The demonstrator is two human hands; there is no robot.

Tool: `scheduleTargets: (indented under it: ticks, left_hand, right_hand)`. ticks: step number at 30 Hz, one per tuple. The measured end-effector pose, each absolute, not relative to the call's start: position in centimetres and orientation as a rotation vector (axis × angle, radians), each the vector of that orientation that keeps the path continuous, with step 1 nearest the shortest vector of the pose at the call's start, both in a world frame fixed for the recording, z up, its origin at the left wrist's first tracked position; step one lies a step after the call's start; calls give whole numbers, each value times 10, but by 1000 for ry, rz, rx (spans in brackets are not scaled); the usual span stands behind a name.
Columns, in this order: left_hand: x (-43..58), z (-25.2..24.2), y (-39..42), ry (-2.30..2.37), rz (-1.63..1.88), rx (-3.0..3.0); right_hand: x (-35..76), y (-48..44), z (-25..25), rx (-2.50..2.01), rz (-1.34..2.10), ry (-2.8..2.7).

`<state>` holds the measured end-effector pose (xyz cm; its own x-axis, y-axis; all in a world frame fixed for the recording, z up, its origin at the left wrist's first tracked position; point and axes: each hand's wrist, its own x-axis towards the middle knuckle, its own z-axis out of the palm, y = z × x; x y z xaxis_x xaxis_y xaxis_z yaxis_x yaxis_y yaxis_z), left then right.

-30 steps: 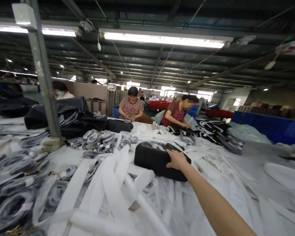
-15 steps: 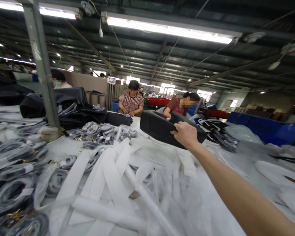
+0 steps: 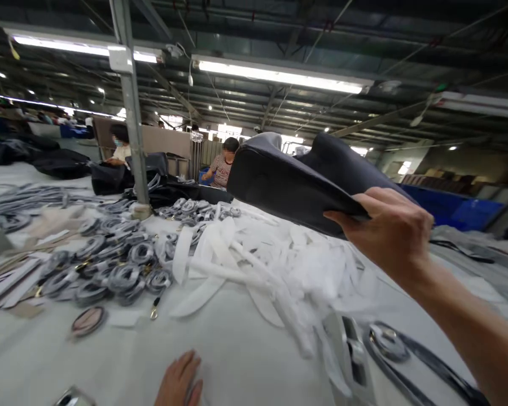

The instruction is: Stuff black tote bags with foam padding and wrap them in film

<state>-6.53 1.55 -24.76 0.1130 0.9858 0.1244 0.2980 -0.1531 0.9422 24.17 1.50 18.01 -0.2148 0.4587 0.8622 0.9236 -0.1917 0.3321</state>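
right hand (image 3: 389, 231): closed on the edge of a dark bag (image 3: 292, 189), held raised above the table (image 3: 254, 344), thumb on top so it hangs level | left hand (image 3: 180, 383): laid flat and open on the table, nothing gripped | white strips (image 3: 254, 265) heaped beneath the bag, coiled straps (image 3: 122, 270) to the left

From here, nothing reads: no label, brand, number or sign is sharp enough to make out anywhere.
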Motion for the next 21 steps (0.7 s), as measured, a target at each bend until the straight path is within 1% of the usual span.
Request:
scheduleTargets:
  ticks: [3,6,8,10,13,15,17,19,21]
  left_hand:
    - [-94,-232,-16,1304,1030,1434]
    - [-126,-205,-44,1283,1064,1217]
    - [-147,-191,-63,1242,1147,1063]
    - [-163,-184,-83,1209,1222,919]
    - [-179,-187,-111,1208,1249,866]
    - [-186,-193,-127,1226,1222,912]
    - [-192,-196,-140,1254,1201,963]
    - [-197,-193,-149,1280,1205,1017]
    - [-200,-183,-153,1303,1214,1109]
  right_hand:
    - [197,-73,165,-1597,-1245,-1701]
    - [157,-140,129,-1531,-1082,-1813]
    - [133,-169,86,-1512,-956,-1898]
    - [109,-188,29,-1593,-799,-1959]
    - [78,-209,-60,-1702,-603,-2007]
    - [67,-223,-96,-1711,-510,-2049]
    - [68,-237,-104,-1694,-278,-2079]
    - [83,-247,-90,-1695,-21,-1965]
    - [106,-248,-69,-1744,84,-1736]
